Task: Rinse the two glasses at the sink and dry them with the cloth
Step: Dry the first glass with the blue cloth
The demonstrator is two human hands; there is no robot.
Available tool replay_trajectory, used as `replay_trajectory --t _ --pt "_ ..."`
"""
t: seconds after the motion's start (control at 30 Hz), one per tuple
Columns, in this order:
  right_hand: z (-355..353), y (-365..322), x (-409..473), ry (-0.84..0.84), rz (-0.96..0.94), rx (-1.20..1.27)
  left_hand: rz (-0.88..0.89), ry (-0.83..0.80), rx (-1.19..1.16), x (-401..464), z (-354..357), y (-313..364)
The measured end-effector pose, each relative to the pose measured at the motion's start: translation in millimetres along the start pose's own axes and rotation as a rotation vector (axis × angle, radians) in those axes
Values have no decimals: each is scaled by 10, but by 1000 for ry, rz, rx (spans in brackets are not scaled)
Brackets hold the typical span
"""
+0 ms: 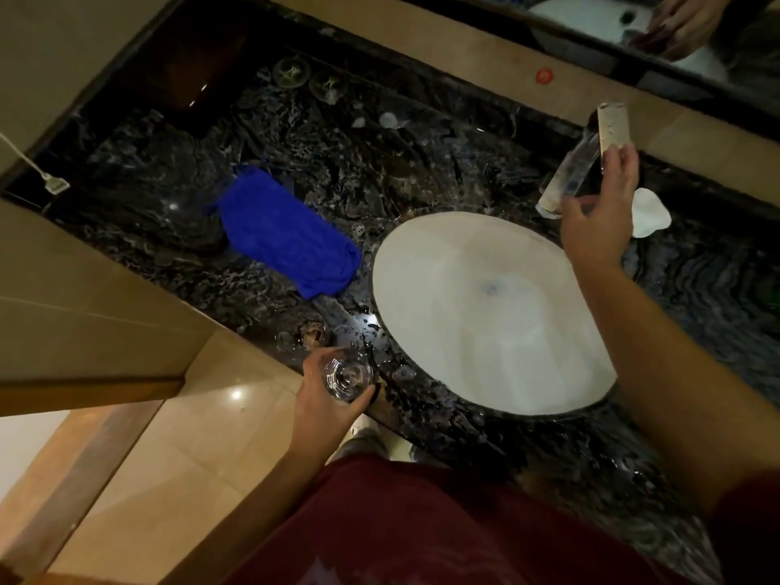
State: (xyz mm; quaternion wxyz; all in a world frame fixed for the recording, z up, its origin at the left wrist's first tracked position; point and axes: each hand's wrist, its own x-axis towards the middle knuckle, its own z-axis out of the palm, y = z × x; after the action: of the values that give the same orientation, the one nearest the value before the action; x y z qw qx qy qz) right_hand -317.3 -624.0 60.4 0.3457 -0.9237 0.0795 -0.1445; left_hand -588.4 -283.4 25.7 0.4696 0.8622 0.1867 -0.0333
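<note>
One clear glass [348, 378] held by left-hand fingers [314, 367].

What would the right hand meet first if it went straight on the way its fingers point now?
Most likely the faucet: the right hand reaches up toward it, fingertips already at its lever. Whether they touch it is unclear from this view.

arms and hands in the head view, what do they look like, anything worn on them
Both forearms are bare down to the left hand and the right hand: no gloves, watch, rings or bracelets show. A dark red sleeve edge shows on the right arm at the frame's lower right, matching the dark red shirt below. The fingers look bare too.
</note>
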Motion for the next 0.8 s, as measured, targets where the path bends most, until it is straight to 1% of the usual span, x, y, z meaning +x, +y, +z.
replay_trajectory --t 0.07,0.13,0.2,0.23,0.27,0.37,0.43,0.47,0.5,0.53,0.57,0.67,0.8 --pt "-13 -80 -28 21 29 -168 41 -36 17 -10 -11 -46" --pt "1 -257 -133 149 17 -286 65 -63 40 10 -23 -110" --pt "86 -478 -298 260 -107 -210 79 -94 58 43 -24 -152" --pt "192 -603 -394 248 -182 -140 86 -103 57 61 -40 -165" --pt "327 -719 -479 182 -231 -76 93 -114 55 90 -48 -175" --pt "791 -1062 -675 -203 -237 33 90 -158 52 140 -17 -218" --pt "1098 -1213 -809 -426 -243 6 108 -177 36 118 18 -161" --pt "1221 -1269 -848 -504 -268 -17 112 -182 27 122 67 -108" --pt "1517 -1439 -974 -563 -307 -12 82 -189 19 143 -23 -239" --pt "1769 -1581 -1080 -592 -346 -27 59 -186 19 161 -107 -334" --pt "1851 -1625 -1093 -613 -361 -70 64 -181 15 159 -86 -295" --pt "2067 -1697 -1055 -638 -323 -240 78 -209 11 190 -73 -239" --pt "2219 -1738 -1056 -659 -271 -412 104 -204 23 193 -82 -253"
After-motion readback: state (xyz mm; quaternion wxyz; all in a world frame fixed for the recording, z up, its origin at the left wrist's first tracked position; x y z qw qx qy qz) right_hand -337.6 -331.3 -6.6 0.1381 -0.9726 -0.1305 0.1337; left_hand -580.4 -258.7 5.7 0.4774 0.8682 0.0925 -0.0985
